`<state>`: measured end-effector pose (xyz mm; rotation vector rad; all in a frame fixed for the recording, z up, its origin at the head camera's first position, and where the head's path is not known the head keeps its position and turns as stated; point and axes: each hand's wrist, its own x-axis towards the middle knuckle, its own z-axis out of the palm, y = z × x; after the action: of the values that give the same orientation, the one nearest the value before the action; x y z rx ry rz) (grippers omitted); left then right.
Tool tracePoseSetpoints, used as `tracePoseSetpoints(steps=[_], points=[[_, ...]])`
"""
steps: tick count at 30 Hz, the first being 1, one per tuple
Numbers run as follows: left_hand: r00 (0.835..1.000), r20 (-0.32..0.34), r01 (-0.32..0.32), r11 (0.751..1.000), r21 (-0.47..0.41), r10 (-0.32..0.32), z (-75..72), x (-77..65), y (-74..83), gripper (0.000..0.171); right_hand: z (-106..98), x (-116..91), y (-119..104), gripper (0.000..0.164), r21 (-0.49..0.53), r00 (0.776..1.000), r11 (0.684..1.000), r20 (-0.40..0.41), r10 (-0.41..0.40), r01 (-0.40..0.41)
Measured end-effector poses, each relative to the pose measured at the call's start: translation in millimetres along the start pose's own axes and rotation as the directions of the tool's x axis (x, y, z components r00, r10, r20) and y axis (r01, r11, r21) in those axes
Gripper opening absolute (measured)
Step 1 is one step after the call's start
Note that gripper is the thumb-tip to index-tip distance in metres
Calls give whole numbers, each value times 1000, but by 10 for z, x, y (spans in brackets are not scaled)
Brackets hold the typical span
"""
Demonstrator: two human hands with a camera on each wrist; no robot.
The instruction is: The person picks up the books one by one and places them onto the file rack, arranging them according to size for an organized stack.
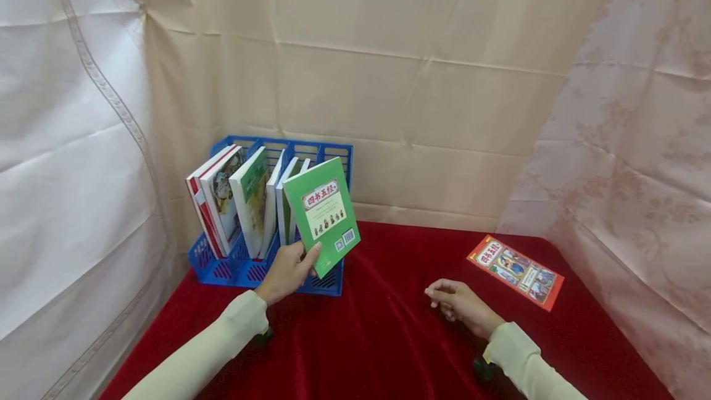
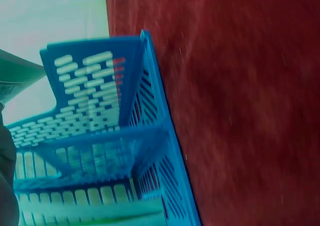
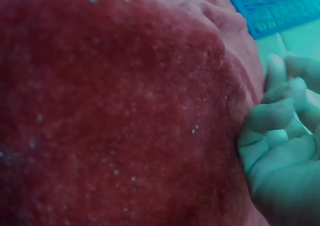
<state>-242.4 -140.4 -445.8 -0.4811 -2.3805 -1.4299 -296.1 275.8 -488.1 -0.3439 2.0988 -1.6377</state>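
A green book (image 1: 324,215) with a white title panel and a barcode is gripped at its lower left corner by my left hand (image 1: 289,271), the thumb across its cover. It is tilted in front of the right end of a blue file rack (image 1: 222,273). Only a corner of the green book (image 2: 17,75) shows in the left wrist view. My right hand (image 1: 463,304) hovers over the red cloth with its fingers loosely curled and nothing in them. To its right lies a red-orange book (image 1: 516,271) with a picture cover, flat on the cloth.
Several books stand in the rack's left compartments, among them a white-edged book (image 1: 219,199) and a green-and-yellow one (image 1: 252,205). Red velvet cloth (image 1: 378,338) covers the table. Beige curtains (image 1: 416,110) hang behind, and pale cloth hangs at both sides.
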Motion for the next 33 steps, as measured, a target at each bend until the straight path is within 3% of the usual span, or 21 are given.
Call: tracePoseSetpoints(steps=[3,9,19,26,33], points=[[999,-38,-13,999,40,14,-74,-7,-43,38,66,18,-36,37,-49,999,999,54,5,-3],[995,-95,-13,996,86,21,-124,8,-94,37,232,143,-167,38,-76,996,997,84,-12,19],[987,-157,-24,992,126,43,-182,7,-110,35,684,344,-459,40,-152,989,984,132,-71,91],[989,-145,-3,989,146,25,-188,-24,-114,35,1008,442,-524,41,-164,990,982,117,-77,96],[986,-143,-55,975,215,87,-149,-39,-174,29,1255,534,-592,48,-165,993,980,50,-107,114]])
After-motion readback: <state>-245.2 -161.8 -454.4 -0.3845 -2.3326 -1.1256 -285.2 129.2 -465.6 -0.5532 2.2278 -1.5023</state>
